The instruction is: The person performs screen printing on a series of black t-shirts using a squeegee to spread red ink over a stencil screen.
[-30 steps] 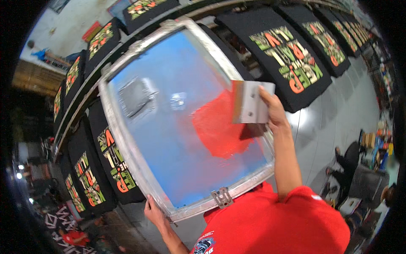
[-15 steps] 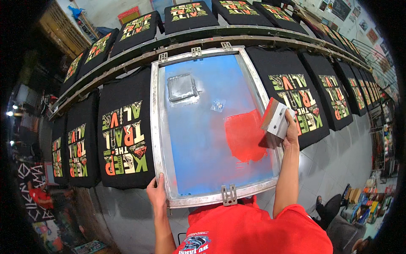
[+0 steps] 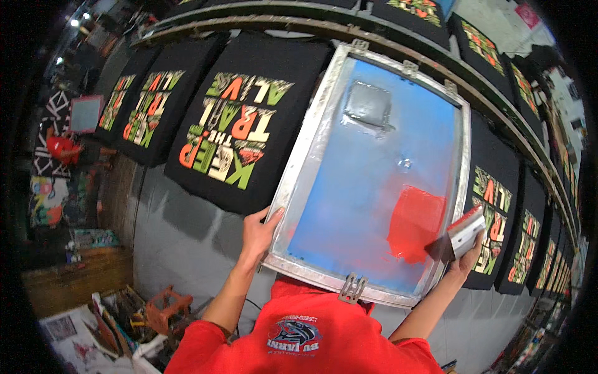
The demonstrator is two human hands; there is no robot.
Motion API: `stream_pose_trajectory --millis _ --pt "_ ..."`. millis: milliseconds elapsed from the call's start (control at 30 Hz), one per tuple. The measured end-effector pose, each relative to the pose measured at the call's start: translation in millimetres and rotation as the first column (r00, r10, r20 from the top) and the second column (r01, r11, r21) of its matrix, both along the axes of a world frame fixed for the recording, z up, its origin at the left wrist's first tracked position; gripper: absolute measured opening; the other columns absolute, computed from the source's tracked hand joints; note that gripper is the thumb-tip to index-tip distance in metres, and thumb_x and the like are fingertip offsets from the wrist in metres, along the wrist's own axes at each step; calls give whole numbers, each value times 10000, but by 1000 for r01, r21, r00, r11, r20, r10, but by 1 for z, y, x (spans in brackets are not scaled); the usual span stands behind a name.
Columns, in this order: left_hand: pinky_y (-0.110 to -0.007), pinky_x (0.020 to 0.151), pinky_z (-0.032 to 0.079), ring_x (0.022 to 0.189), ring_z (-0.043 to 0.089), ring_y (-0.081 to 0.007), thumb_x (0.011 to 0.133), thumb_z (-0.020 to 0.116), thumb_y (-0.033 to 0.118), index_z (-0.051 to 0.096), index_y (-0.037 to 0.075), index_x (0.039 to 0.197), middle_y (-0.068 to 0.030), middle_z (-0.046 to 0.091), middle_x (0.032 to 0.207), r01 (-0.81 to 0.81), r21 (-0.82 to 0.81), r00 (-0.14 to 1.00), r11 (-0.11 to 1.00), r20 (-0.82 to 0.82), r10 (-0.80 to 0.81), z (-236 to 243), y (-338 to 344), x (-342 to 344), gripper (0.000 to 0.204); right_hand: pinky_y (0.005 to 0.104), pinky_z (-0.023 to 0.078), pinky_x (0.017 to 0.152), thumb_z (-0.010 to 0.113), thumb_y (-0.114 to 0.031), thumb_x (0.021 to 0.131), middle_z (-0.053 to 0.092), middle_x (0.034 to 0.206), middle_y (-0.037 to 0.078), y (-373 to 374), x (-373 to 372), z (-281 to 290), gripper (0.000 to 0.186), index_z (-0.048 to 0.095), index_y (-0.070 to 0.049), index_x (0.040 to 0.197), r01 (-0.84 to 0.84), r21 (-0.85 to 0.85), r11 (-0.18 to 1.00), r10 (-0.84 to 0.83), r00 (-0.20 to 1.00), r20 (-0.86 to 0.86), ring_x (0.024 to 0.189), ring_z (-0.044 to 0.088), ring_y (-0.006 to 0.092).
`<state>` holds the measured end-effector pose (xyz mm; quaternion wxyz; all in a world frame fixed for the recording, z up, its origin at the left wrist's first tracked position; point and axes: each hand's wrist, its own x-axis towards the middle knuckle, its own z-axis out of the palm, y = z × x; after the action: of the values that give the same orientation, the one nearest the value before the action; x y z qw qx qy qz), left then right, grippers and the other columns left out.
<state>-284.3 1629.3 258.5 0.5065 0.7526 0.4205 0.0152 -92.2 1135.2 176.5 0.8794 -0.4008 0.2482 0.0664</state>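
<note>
Now the left hand point(image 3: 260, 234) grips the near-left corner of the aluminium-framed screen point(image 3: 311, 156), fingers curled over the rail, while the right hand point(image 3: 466, 258) is closed around a squeegee point(image 3: 460, 234) at the near-right edge, its blade wet with red ink point(image 3: 416, 223). The screen sits skewed between two printed black shirts point(image 3: 230, 124) (risky spot). If it lands crooked, the colour could misregister; a tilted squeegee might drip red onto the shirt on the right point(image 3: 492, 230).

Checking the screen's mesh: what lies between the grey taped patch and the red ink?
Head view: only bare blue mesh between grey patch and red ink.
</note>
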Motion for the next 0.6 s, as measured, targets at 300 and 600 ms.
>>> stream_pose_trajectory --millis 300,600 --pt "-303 724 518 797 663 -97 919 716 302 730 11 1118 -138 761 880 4 66 1000 998 -7 -4 -5 -2 1 353 436 522 987 471 -426 1039 540 1422 195 6 4 8 583 400 -66 1492 -16 -23 1000 18 997 71 1206 603 301" --pt "-305 715 522 778 662 -95 911 724 301 737 5 1096 -137 759 861 -49 127 998 991 48 43 -44 -1 -10 350 388 521 968 561 -385 1012 593 1355 123 3 7 26 542 472 -55 1432 49 -215 975 -44 999 25 1161 620 270"
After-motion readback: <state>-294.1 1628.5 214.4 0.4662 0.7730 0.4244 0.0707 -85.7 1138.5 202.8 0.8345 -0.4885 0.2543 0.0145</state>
